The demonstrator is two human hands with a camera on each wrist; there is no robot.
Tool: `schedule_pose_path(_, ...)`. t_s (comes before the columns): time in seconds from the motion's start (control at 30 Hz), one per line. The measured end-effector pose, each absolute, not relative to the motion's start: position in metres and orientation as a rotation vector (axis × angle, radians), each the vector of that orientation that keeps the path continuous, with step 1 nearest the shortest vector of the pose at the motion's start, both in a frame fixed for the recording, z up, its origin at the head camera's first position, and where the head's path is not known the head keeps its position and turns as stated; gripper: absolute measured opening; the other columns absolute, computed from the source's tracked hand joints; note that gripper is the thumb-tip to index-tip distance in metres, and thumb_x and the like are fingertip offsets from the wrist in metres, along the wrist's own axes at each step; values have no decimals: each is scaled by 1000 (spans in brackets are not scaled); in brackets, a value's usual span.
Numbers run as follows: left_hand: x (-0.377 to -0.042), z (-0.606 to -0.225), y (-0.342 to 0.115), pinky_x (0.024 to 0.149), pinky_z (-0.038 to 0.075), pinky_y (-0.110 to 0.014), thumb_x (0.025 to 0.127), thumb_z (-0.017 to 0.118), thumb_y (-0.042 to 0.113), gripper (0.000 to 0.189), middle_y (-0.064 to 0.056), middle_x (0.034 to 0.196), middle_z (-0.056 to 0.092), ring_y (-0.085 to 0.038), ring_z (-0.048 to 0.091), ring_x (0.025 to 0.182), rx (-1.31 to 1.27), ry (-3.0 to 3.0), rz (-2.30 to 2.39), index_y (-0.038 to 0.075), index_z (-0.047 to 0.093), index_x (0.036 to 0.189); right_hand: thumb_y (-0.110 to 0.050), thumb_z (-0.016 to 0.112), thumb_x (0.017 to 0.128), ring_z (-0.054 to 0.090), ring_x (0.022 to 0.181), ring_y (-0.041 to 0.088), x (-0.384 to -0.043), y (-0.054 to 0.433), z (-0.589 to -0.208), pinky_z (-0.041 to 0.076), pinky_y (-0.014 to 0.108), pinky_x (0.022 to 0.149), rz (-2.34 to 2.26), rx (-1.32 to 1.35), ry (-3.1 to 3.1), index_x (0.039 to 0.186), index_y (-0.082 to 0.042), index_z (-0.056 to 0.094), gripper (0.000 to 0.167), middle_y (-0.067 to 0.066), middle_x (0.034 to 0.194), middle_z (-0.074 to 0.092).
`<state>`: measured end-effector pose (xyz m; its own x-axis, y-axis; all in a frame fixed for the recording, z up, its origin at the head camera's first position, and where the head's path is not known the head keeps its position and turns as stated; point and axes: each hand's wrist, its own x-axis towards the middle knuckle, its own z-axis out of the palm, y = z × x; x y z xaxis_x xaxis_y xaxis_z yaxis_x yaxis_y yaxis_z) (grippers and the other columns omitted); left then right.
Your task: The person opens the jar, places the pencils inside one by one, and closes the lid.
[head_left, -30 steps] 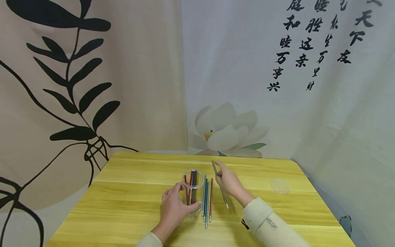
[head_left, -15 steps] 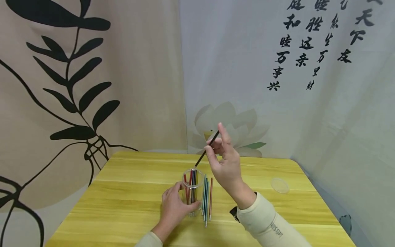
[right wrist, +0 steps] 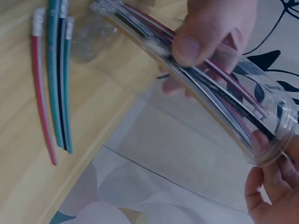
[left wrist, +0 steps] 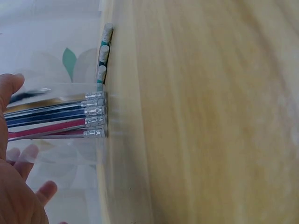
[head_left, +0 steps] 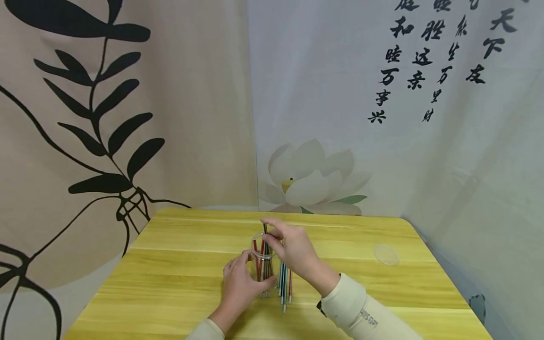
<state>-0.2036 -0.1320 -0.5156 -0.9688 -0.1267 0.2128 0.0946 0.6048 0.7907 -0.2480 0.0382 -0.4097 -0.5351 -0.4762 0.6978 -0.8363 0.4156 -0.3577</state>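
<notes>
A clear jar stands on the table, with red, dark and yellow pencils inside, eraser ends down. My left hand holds the jar, thumb on one side and fingers on the other. Over the rim, my right hand pinches a dark pencil near its upper end; its lower part is inside the jar. In the left wrist view, a blurred dark tip shows through the jar wall. Just right of the jar lie several green, dark and red pencils, partly hidden by my right hand in the head view.
A round clear lid lies flat on the wooden table, to the right. Behind the table's far edge hangs a printed cloth with plants, a flower and writing.
My right hand lifted the dark pencil off the table, turned it over above the jar, then lowered it into the opening. My left hand stays on the jar.
</notes>
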Motion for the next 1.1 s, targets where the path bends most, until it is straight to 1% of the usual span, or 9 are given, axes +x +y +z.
schedule_pose_path(0.13, -203, -515, -132, 128, 22, -64, 69, 99, 48, 74, -8, 128, 74, -37, 63, 129, 21, -2590, -1282, 20, 61, 127, -13, 80, 95, 78, 79, 12, -248, 37, -413, 59, 27, 75, 846, 1127, -2235, 116, -8, 79, 21, 3, 99, 84)
schedule_pose_path(0.2, -203, -514, -132, 127, 23, -65, 69, 99, 50, 75, -8, 129, 74, -38, 63, 130, 17, -2594, -1271, 19, 61, 127, -16, 80, 96, 76, 77, 11, -247, 37, -411, 56, 30, 75, 799, 1134, -2282, 111, -10, 82, 16, 0, 100, 85)
schedule_pose_path(0.27, -202, -513, -132, 127, 24, -67, 69, 99, 51, 76, -9, 129, 74, -39, 62, 131, 17, -2597, -1263, 19, 62, 128, -18, 80, 96, 76, 78, 11, -246, 37, -407, 57, 32, 78, 767, 1144, -2345, 108, -11, 84, 14, -1, 100, 85)
schedule_pose_path(0.4, -202, -514, -131, 128, 24, -66, 68, 99, 50, 79, -9, 131, 73, -38, 61, 133, 32, -2601, -1261, 19, 62, 130, -18, 79, 97, 81, 88, 14, -244, 36, -398, 65, 32, 85, 748, 1165, -2484, 107, -11, 85, 13, 2, 101, 85)
schedule_pose_path(0.5, -202, -515, -131, 130, 23, -64, 68, 99, 50, 80, -8, 132, 73, -37, 62, 133, 41, -2606, -1261, 19, 62, 132, -17, 78, 98, 81, 92, 17, -243, 35, -394, 67, 31, 82, 736, 1173, -2551, 108, -9, 85, 14, 5, 103, 84)
schedule_pose_path(0.7, -203, -516, -131, 129, 22, -65, 68, 100, 50, 78, -9, 130, 74, -38, 62, 133, 36, -2608, -1262, 19, 62, 129, -18, 78, 98, 81, 90, 16, -242, 35, -393, 67, 28, 79, 609, 1192, -2506, 108, -9, 84, 14, 4, 103, 85)
schedule_pose_path(0.87, -201, -516, -129, 128, 24, -68, 67, 100, 48, 77, -10, 130, 73, -41, 58, 137, 58, -2614, -1278, 20, 62, 128, -18, 77, 100, 78, 82, 10, -243, 44, -400, 63, 21, 71, 744, 1109, -2346, 113, -9, 82, 17, 2, 101, 84)
schedule_pose_path(0.97, -202, -515, -128, 126, 28, -71, 66, 101, 47, 79, -9, 130, 73, -43, 55, 139, 84, -2611, -1274, 20, 62, 129, -19, 75, 101, 77, 82, 13, -253, 56, -405, 64, 26, 70, 906, 954, -2325, 113, -9, 81, 17, 3, 100, 84)
schedule_pose_path(1.1, -203, -515, -128, 121, 35, -75, 64, 101, 50, 84, -9, 130, 72, -46, 50, 143, 131, -2614, -1256, 19, 62, 132, -22, 72, 103, 78, 86, 19, -272, 77, -426, 67, 38, 73, 1052, 679, -2596, 115, -9, 80, 19, 6, 102, 83)
